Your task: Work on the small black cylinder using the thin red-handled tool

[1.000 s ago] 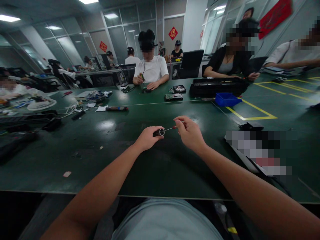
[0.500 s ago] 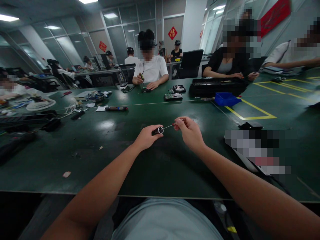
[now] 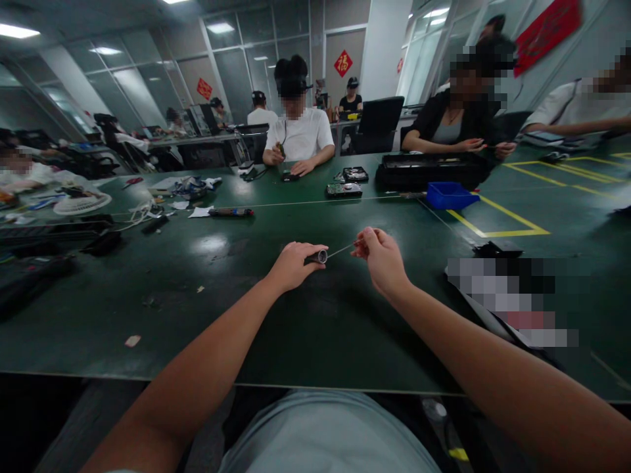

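My left hand [image 3: 294,265] is closed around a short black cylinder [image 3: 321,256] whose silver-rimmed round end faces me, like the end of a small flashlight. Most of its body is hidden by the fingers. To the right, my right hand [image 3: 382,257] pinches a thin screwdriver [image 3: 342,250]. Its metal shaft slants down-left to the rim of the cylinder; whether the tip touches the rim or sits inside, I cannot tell. The fingers cover the screwdriver's handle. Both hands are above the green table [image 3: 276,341].
A pen-shaped tool [image 3: 231,212] lies ahead on the left, beyond scattered parts. Hard drives [image 3: 344,190], a blue tray [image 3: 451,195] and a long black casing [image 3: 431,172] are farther back. A blurred-out flat item [image 3: 497,302] lies right. A co-worker [image 3: 298,135] sits opposite.
My right hand has drawn slightly right, and its fingers have turned over the screwdriver's red handle, which showed before. The left hand and cylinder have shifted slightly right in view.
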`<move>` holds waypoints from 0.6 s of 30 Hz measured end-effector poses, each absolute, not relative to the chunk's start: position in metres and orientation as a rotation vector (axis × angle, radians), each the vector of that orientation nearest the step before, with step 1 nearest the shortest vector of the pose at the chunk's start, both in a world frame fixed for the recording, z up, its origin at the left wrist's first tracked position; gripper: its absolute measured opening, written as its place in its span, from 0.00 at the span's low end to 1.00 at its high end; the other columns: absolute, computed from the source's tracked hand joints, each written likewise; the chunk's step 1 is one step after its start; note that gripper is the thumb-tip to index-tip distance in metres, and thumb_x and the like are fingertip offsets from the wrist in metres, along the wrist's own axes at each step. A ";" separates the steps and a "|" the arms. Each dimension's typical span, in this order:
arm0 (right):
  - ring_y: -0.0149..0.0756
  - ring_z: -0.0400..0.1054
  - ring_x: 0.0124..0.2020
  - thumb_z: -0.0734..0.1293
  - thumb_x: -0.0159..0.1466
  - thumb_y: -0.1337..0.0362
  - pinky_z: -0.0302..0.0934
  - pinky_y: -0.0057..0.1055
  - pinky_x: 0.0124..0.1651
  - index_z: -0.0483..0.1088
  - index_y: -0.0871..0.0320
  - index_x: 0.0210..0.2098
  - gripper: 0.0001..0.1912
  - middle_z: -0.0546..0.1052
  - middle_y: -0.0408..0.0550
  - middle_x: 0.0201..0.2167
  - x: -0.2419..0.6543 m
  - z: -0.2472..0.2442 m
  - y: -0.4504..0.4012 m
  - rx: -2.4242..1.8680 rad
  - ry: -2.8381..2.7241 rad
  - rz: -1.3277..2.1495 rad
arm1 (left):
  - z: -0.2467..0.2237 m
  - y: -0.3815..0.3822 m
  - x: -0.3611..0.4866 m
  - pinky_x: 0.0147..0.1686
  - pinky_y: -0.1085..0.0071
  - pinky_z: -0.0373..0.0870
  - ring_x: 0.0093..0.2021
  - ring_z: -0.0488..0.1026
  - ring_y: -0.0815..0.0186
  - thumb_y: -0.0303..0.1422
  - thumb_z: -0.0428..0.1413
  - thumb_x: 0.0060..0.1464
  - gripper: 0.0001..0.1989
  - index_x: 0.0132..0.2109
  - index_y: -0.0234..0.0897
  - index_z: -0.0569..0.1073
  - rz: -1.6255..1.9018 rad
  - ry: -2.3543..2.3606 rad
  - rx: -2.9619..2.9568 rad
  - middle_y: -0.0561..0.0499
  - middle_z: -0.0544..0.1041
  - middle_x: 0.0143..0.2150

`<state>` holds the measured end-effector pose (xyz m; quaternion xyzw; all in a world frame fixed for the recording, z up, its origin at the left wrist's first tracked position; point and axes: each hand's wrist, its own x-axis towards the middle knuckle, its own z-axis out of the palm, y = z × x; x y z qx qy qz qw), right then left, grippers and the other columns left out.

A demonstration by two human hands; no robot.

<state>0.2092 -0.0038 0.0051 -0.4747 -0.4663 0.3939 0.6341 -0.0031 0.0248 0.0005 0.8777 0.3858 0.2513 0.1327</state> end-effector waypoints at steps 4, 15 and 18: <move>0.34 0.67 0.28 0.62 0.66 0.49 0.64 0.34 0.35 0.67 0.54 0.34 0.15 0.72 0.44 0.28 0.209 0.008 -0.008 -1.106 -1.139 0.808 | -0.001 0.021 -0.004 0.56 0.57 0.64 0.51 0.73 0.58 0.37 0.61 0.58 0.21 0.58 0.42 0.73 0.780 1.112 2.468 0.48 0.78 0.52; 0.36 0.69 0.30 0.59 0.70 0.55 0.61 0.35 0.36 0.67 0.54 0.37 0.11 0.74 0.44 0.27 0.206 0.020 -0.026 -1.209 -1.416 0.506 | 0.006 0.012 -0.004 0.56 0.56 0.65 0.51 0.74 0.56 0.38 0.60 0.58 0.21 0.58 0.41 0.73 0.775 1.130 2.418 0.47 0.78 0.53; 0.36 0.70 0.31 0.58 0.70 0.56 0.61 0.35 0.37 0.67 0.54 0.37 0.11 0.75 0.45 0.28 0.205 0.021 -0.027 -1.220 -1.483 0.460 | 0.002 0.014 -0.004 0.56 0.57 0.64 0.52 0.74 0.57 0.37 0.61 0.58 0.21 0.58 0.41 0.73 0.793 1.111 2.430 0.47 0.78 0.53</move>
